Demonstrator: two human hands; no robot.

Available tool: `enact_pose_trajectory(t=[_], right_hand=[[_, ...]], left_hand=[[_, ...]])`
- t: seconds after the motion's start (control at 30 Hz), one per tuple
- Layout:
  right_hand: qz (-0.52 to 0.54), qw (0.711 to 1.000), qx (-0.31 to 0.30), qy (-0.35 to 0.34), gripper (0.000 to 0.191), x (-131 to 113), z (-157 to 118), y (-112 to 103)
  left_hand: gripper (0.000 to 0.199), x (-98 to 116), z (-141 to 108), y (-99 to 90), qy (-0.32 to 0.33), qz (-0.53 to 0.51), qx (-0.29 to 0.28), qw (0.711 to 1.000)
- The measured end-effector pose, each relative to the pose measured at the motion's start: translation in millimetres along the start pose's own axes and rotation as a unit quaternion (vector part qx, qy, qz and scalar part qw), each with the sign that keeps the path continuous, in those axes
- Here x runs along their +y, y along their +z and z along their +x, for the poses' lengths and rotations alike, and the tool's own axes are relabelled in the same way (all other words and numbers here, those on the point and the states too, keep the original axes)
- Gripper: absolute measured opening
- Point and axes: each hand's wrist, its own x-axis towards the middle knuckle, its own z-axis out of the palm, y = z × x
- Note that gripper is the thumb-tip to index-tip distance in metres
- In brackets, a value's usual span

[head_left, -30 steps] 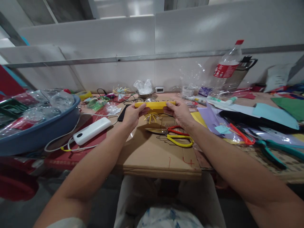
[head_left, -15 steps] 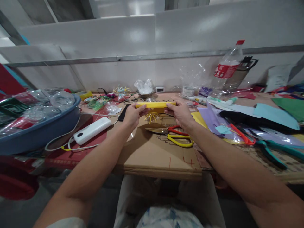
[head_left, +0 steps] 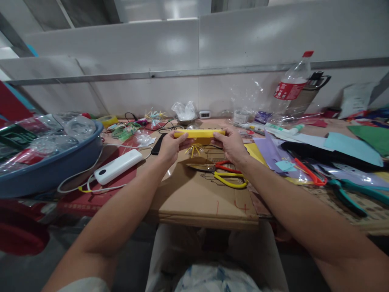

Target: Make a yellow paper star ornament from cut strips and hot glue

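Observation:
A flat yellow strip, its material unclear, is stretched level between my two hands above the cardboard. My left hand pinches its left end with thumb and fingers. The right end is gripped the same way by my right hand. Below the strip sits a small clear piece with yellow spokes. Scissors with one red and one yellow handle lie on the cardboard, their blades pointing left, near my right wrist.
A blue basin of plastic bottles stands at left, beside a white power bank with a cable and a black phone. To the right lie coloured sheets, green-handled pliers and an upright bottle.
Both hands keep hold of the yellow strip in nearly the same place. The strip has tilted very slightly; nothing else has visibly moved.

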Motion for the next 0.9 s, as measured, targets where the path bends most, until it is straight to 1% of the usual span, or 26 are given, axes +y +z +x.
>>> enact_pose_trajectory(t=[0.07,0.13,0.23,0.33,0.4,0.53,0.6,0.73,0.9], right_hand=[[-0.003,1.0,0.0,-0.007,0.031,-0.1,0.8,-0.8],[-0.005,1.0,-0.001,-0.01,0.032,-1.4,0.2,-1.2],[-0.015,1.0,-0.018,0.002,0.027,-5.7,-3.5,-1.1],[-0.026,0.998,-0.055,0.028,0.023,-10.0,-7.5,-0.3],[-0.017,0.997,-0.065,0.049,0.021,-11.3,-8.7,0.4],[0.011,0.996,-0.056,0.068,0.016,-11.2,-8.0,1.6],[0.022,0.996,-0.053,0.066,0.015,-11.2,-7.6,2.1],[0.038,0.997,-0.048,0.055,0.02,-11.3,-7.9,3.0],[0.033,0.998,-0.039,0.045,0.018,-9.3,-6.6,2.1]], left_hand=[[0.034,1.4,-1.7,-0.1,-0.006,0.02,-0.024,0.999],[0.037,2.6,-2.7,0.1,-0.01,0.032,-0.036,0.999],[0.035,2.6,-1.9,0.4,-0.002,0.026,-0.02,0.999],[0.031,0.7,0.4,0.5,0.007,0.013,0.002,1.0],[0.029,-0.7,1.4,0.5,0.007,0.006,0.007,1.0],[0.03,-1.4,1.3,0.9,-0.006,-0.004,0.009,1.0],[0.029,-0.6,0.7,1.6,-0.014,-0.011,0.006,1.0],[0.026,1.8,0.0,2.7,-0.03,-0.019,0.007,0.999],[0.024,1.0,0.9,-1.5,-0.055,0.01,-0.003,0.998]])
